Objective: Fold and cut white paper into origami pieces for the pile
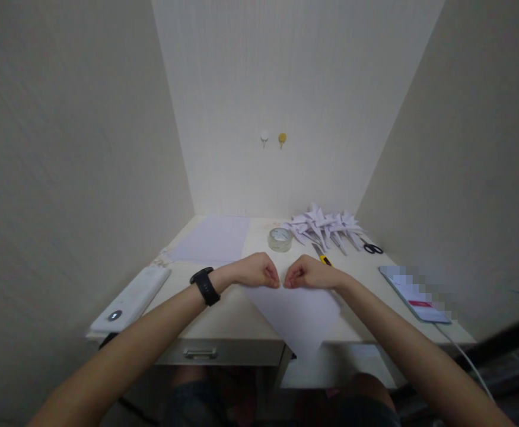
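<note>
A sheet of white paper (297,314) lies at the front of the desk, one corner hanging past the edge. My left hand (258,270), with a black watch on its wrist, pinches the sheet's far edge. Close beside it, my right hand (307,272) pinches the same edge, fingers curled with the thumb toward the left hand. Only a small gap separates the two hands. Behind them stands a roll of clear tape (280,239). A yellow utility knife (324,257) lies just past the right hand, partly hidden by it.
Several folded paper pinwheels (324,226) are heaped at the back right, near black-handled scissors (372,248). A stack of paper (215,238) lies back left. A white box-like device (132,299) sits at the left edge, a tablet (413,293) with a cable at the right.
</note>
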Tool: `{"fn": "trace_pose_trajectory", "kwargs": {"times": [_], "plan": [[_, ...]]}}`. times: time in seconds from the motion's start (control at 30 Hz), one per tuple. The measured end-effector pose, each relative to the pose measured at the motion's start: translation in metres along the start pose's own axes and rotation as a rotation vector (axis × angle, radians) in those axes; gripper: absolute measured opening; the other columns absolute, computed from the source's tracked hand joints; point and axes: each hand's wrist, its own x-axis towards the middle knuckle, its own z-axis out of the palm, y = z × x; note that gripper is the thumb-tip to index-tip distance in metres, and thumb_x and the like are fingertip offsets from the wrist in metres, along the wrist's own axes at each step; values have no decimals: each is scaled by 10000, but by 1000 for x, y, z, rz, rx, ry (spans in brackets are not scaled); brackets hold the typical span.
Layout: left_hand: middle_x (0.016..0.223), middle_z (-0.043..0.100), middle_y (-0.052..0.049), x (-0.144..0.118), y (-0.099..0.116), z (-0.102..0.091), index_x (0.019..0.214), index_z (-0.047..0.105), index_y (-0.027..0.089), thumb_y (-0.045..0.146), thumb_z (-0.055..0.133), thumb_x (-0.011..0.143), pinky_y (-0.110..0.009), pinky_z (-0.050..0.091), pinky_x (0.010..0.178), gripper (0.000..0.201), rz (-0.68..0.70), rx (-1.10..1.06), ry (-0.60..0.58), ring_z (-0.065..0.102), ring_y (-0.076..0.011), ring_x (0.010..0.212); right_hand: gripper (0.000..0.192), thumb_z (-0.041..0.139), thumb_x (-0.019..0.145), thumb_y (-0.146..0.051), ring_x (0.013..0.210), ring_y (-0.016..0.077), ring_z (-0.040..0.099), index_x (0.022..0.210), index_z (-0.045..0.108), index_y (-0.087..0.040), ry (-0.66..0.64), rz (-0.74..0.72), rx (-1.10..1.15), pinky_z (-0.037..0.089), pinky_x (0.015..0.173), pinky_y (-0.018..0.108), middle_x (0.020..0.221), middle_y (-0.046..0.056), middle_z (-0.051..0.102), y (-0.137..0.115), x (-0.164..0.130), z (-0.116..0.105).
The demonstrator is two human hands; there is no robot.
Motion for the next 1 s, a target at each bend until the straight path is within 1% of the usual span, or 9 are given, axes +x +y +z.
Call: {"fn": "trace_pose_trajectory", "kwargs": {"times": [0.27,0.43,0.57,0.63,0.67,0.77,0.83,0.9,1.0], "plan": [[750,757,-65,-5,-10,-12,760,786,157,300,766,675,-244,474,645,167,-14,-129,-57,661,-166,686,187,758,614,-336,584,129,528,678,792,-164,21,35,126,396,576,255,590,18,680,9,-17,-12],[749,756,-74,-12,-17,-21,751,781,151,326,779,661,-244,477,654,197,-30,-130,-53,661,-165,688,191,772,617,-343,609,148,591,684,794,-166,2,68,152,466,651,279,620,28,711,18,-31,-21],[735,751,-66,-19,-24,-27,746,772,152,354,799,641,-242,469,649,229,-52,-134,-39,652,-161,682,209,778,635,-368,682,178,653,689,791,-167,-35,79,129,511,727,304,686,51,744,28,-47,-35],[722,745,-59,-21,-27,-27,746,766,151,364,796,645,-237,457,638,238,-70,-143,-19,640,-153,670,269,775,665,-416,728,186,670,732,793,-156,8,74,145,520,754,312,746,74,757,33,-51,-41],[720,743,-57,-21,-28,-27,752,765,149,369,790,653,-233,450,634,242,-78,-148,-6,635,-149,667,316,768,683,-451,760,188,676,779,794,-151,61,65,173,523,769,317,797,87,764,35,-51,-42],[739,742,-60,-20,-30,-23,780,768,141,379,761,688,-228,431,632,255,-71,-134,26,623,-144,669,463,746,721,-541,898,196,675,980,772,-158,213,15,266,518,820,328,1022,119,755,36,-43,-37],[742,741,-60,-18,-29,-19,788,772,137,378,743,705,-226,424,634,256,-49,-109,32,613,-140,669,517,750,721,-558,944,202,662,1054,750,-163,199,-17,267,507,818,322,1084,125,740,32,-34,-28],[743,740,-57,-17,-27,-14,792,774,139,378,728,712,-223,418,631,256,-34,-100,36,605,-138,667,511,737,737,-553,879,190,657,1054,748,-152,139,-32,212,493,779,301,998,104,752,26,-23,-18],[720,731,-51,-17,-23,-8,787,772,140,392,720,712,-225,411,609,268,-44,-138,43,596,-137,645,410,677,797,-515,683,144,590,909,775,-133,83,-40,-11,432,637,255,772,50,724,16,-10,-6]]}}
